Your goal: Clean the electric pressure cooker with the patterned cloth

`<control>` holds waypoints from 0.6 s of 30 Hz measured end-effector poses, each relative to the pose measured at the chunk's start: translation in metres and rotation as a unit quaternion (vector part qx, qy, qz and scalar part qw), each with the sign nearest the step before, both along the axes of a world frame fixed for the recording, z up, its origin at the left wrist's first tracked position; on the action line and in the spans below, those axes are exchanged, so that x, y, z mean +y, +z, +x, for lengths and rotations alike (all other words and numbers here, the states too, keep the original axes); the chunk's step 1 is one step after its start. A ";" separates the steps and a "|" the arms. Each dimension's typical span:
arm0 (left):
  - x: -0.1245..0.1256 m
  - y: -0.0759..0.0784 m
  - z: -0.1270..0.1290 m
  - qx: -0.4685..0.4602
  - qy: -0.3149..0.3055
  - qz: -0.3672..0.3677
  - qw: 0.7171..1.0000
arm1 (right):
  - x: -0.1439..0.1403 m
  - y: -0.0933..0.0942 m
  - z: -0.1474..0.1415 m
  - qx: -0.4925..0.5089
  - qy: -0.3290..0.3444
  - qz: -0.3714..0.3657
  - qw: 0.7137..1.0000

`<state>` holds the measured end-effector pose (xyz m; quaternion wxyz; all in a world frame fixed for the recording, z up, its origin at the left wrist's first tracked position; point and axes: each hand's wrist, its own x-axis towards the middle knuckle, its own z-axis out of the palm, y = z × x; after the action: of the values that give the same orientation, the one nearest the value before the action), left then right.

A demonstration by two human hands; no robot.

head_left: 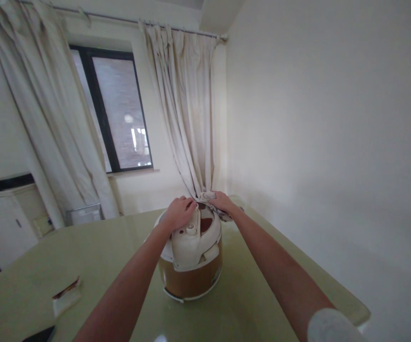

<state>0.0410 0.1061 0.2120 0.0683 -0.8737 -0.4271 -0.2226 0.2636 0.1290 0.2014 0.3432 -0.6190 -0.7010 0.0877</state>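
Writing: small mark on lower R of the round white-and-brown drum-shaped appliance [190, 256], plus tiny details near the round knob [190, 229] on its top; all too small/blurred to read. Print on the flat white-and-dark-red packet [66, 297], near L, also illegible.

Appliance stands upright mid-tbl, on the glossy pale-green table [119, 256]. L hand [181, 213] lies on far L part of its white top, fingers bent over; can't tell if it grips or just rests. R hand [222, 202] is clenched on a crumpled pale cloth w/ dark pattern [208, 195], at far R edge of the top; cloth partly hidden by hand, its dark-marked end hanging on the R.

Hard to make out: reddish-brown area inside top, partly behind L hand. Dark flat object [41, 335] cut off at bottom edge, prob. a phone, can't confirm. Pale cuff [333, 327] on R arm, cut off too. White cabinet [4, 228], far L, cut off by frame. Clear box-like item [84, 214] past tbl's far edge, blurry.

Count: 2 hands, 1 appliance, 1 cloth, 1 packet, 1 dark object; 2 cream fabric curtains [187, 95] on 1 rod [112, 18], 1 dark-framed window [119, 109] btwn them.
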 end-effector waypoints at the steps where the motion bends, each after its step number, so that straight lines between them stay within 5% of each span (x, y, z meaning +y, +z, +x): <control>1: 0.000 0.000 0.000 -0.007 0.003 -0.010 1.000 | -0.002 -0.004 0.001 -0.004 0.003 -0.001 1.000; 7: -0.006 0.006 -0.007 -0.030 -0.024 -0.066 0.997 | -0.068 -0.015 0.011 -0.059 0.014 0.058 0.996; 13: -0.014 0.021 -0.021 -0.062 -0.096 -0.208 0.971 | -0.161 -0.005 -0.009 -0.116 0.152 0.097 0.977; 18: -0.013 0.021 -0.014 0.001 0.026 -0.188 0.982 | -0.139 0.011 -0.017 -0.117 0.107 0.047 0.986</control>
<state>0.0272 0.0927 0.2327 -0.0909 -0.8599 -0.4836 -0.1358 0.2465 -0.0103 0.2128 0.2765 -0.5297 -0.8016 0.0174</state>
